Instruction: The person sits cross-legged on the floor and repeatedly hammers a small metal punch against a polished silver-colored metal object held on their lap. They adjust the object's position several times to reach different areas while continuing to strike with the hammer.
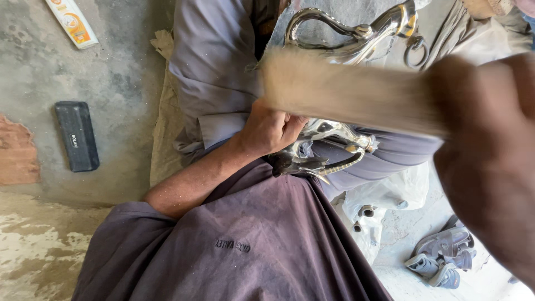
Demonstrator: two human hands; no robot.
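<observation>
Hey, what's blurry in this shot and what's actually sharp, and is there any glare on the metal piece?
Head view: the right hand and the pale brush it holds are smeared by blur; the left hand, the purple cloth and the black case on the floor are sharp; bright highlights glare on the silver metal figure.

Two hands: left (pixel 271 131), right (pixel 490 150). One brush (pixel 345 92). One shiny metal figure (pixel 334 150). One black case (pixel 77 135) and one tube (pixel 72 22) on the floor (pixel 33 72). Two sandals (pixel 443 256). One white bag (pixel 384 198).
</observation>
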